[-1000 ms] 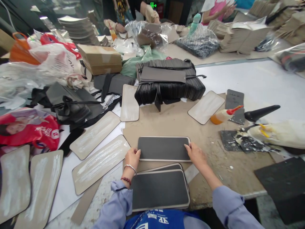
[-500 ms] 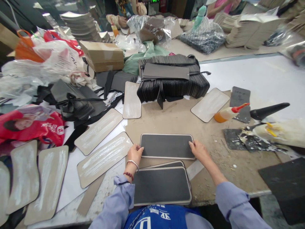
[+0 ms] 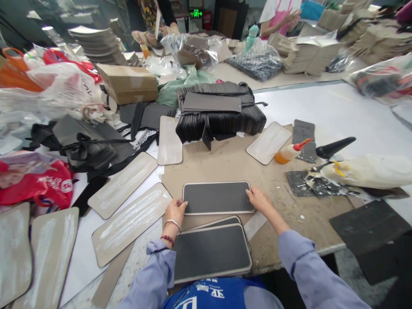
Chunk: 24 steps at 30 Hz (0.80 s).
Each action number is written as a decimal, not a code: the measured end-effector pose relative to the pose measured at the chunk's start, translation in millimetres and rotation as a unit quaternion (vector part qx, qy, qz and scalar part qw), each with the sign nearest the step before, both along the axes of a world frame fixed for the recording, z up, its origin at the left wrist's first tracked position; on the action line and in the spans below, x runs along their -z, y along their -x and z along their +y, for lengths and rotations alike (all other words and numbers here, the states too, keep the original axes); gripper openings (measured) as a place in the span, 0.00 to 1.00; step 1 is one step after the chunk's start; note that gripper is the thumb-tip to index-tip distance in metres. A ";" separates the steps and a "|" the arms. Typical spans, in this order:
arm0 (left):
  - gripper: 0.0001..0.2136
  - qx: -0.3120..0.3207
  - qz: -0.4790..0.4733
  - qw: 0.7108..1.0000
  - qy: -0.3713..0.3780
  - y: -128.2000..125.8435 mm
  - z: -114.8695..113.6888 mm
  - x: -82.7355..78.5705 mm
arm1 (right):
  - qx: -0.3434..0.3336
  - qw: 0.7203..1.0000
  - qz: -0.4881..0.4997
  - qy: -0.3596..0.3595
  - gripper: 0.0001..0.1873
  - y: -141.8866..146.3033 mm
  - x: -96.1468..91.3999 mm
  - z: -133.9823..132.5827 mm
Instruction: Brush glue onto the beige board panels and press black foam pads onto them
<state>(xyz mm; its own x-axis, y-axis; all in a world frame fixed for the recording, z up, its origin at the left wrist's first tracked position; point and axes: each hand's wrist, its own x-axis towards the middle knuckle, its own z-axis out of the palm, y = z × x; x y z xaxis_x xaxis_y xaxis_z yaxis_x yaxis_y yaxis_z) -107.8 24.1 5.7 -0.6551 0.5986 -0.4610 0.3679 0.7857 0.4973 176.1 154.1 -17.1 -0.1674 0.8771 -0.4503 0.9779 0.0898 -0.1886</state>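
Note:
A dark grey rectangular panel [image 3: 217, 198] with rounded corners and a pale rim lies in front of me on the brown board. My left hand [image 3: 175, 213] pinches its left end, thumb on top. At the opposite end, the fingers and thumb of my right hand [image 3: 259, 200] are closed on the edge. Nearer my body rest similar dark panels [image 3: 210, 251], overlapping in a small pile. Left of my left hand is a beige panel [image 3: 131, 225] streaked with white, shiny glue, and another streaked beige panel [image 3: 122, 184] lies behind it.
A tied bundle of black pieces [image 3: 222, 120] stands behind the panel. To the right are a glue bottle with a red tip [image 3: 291, 152], a black-handled tool [image 3: 334, 148] and glue-smeared scraps [image 3: 302, 182]. Plastic bags [image 3: 58, 81] and a cardboard box [image 3: 127, 83] crowd the left. People work beyond.
The head view has turned slightly right and up, so things sit further left in the picture. Both hands keep the same hold on the panel.

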 end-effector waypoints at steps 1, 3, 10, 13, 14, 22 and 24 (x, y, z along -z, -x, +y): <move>0.07 0.001 0.003 1.000 0.000 -0.1 -0.1 -0.4 | 0.001 1.000 -0.003 0.004 0.12 0.3 -0.1 0.5; 0.08 0.004 0.010 1.000 -0.001 -0.1 -0.4 0.0 | 0.001 1.000 -0.008 0.010 0.13 0.9 -0.6 1.6; 0.07 0.020 0.027 0.999 0.017 -0.2 -1.4 2.7 | -0.006 0.999 -0.020 0.028 0.13 3.9 -7.5 3.3; 0.06 0.020 0.025 0.999 0.019 -1.5 -0.9 1.4 | -0.010 0.999 -0.022 0.028 0.13 4.4 -8.0 2.8; 0.06 0.020 0.024 0.999 0.019 -1.8 -0.7 1.2 | -0.011 0.999 -0.023 0.028 0.13 4.2 -7.6 2.5; 0.06 0.021 0.032 0.999 0.016 -0.9 -1.4 6.4 | -0.014 1.000 -0.008 0.023 0.12 0.3 -4.4 1.6; 0.06 0.021 0.033 0.999 0.016 -0.4 -1.2 7.1 | -0.012 1.000 -0.006 0.021 0.12 -0.5 -3.8 1.4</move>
